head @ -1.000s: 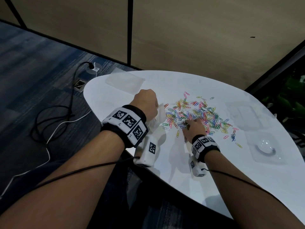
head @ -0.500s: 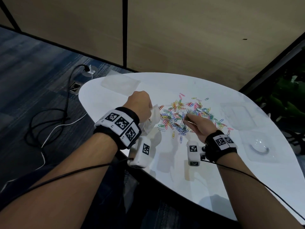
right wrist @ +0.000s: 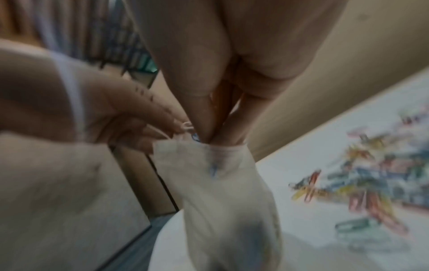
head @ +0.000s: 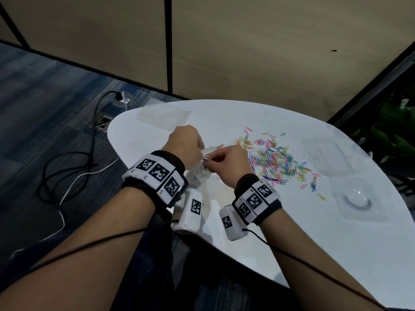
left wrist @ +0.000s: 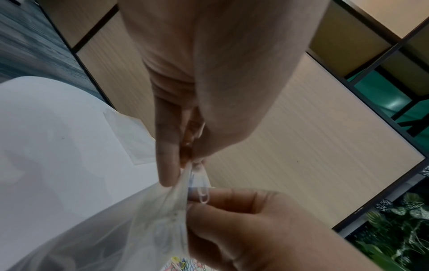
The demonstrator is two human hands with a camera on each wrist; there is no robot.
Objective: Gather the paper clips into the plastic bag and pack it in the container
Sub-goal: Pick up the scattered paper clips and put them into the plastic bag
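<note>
My left hand (head: 198,151) pinches the rim of a clear plastic bag (head: 198,176) and holds it up near the table's left front edge. In the left wrist view the thumb and fingers of the left hand (left wrist: 183,168) grip the bag (left wrist: 139,220) at its mouth. My right hand (head: 211,159) pinches a few paper clips (left wrist: 203,190) right at the bag's opening. In the blurred right wrist view the right hand (right wrist: 213,135) reaches into the bag (right wrist: 227,192). A pile of coloured paper clips (head: 276,160) lies on the white table (head: 292,232), right of both hands.
A clear plastic container (head: 357,203) sits near the table's right edge, with a flat clear piece (head: 323,151) behind it. Another clear bag (head: 164,114) lies at the far left of the table. Cables (head: 74,167) trail over the floor to the left.
My right hand lifted clips off the pile and carried them left to the bag's mouth. The left hand kept hold of the bag.
</note>
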